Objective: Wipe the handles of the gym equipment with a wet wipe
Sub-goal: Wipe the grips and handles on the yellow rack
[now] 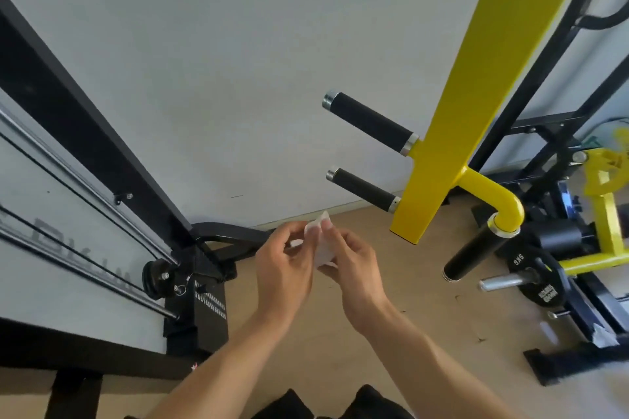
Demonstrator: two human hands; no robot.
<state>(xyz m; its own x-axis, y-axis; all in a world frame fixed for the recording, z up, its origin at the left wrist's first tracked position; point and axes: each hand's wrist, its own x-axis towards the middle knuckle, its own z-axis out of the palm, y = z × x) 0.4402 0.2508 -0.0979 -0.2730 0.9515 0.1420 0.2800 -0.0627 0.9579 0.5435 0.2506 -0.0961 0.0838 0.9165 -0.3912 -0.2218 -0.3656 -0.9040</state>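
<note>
Both hands met in front of the person, low over the tan floor (425, 316). The left hand (284, 269) and right hand (354, 265) were close together, each pinching the white wipe (321, 245) between curled fingers and thumb. The wipe stood partly unfolded between them, its top corner poking up above the fingertips, near where the floor met the pale wall (238, 61).

Up and to the right of the hands hung a yellow arm (469, 85) of a gym machine. Two black handles stuck out from its left side, apart from the wipe: the upper handle (371, 121) and, below it, the lower handle (362, 189), each with metal end caps. A third, thicker grip (473, 252) hung from a curved yellow tube near the arm's lower end. Beside it sat a black weight plate (541, 279) marked 5KG on a steel peg.

To the left stood a black frame (85, 133) with steel rails and a pulley (158, 277) at its foot.
</note>
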